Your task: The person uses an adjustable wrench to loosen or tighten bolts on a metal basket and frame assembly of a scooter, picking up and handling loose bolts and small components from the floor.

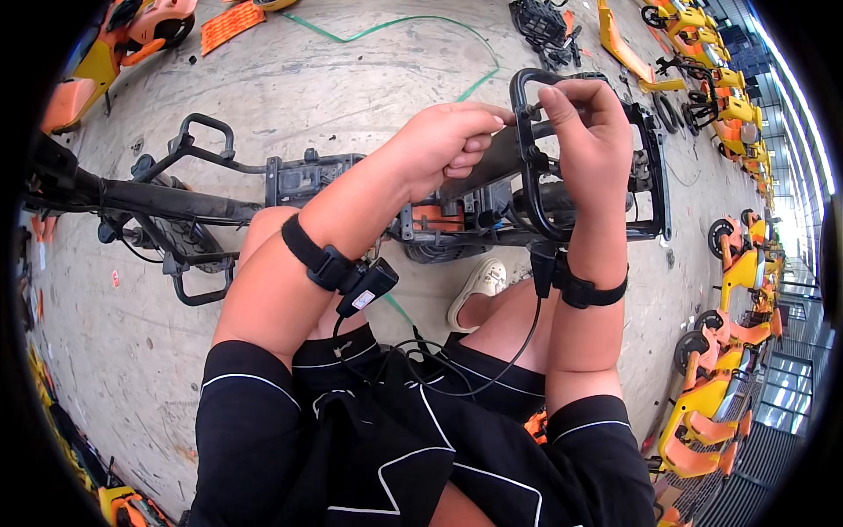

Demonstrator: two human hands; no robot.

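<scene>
Black loop point(530, 189), tubular, one, mounted toward the right end of a chassis point(303, 180) that spans the floor point(369, 75); we list one small fitting point(530, 112) on its left bar. Left hand point(448, 145): index finger stretched toward that bar, the others folded; whether they enclose anything we cannot tell. Right hand point(597, 145): thumb and fingers half bent, a narrow gap, tips by the fitting; a firm hold we cannot confirm. For sound handling, we judge it best to brace the loop and meet the fitting squarely with the fingertips. Position: left bar just right of our left fingertip; fitting just left of our right thumb.
</scene>
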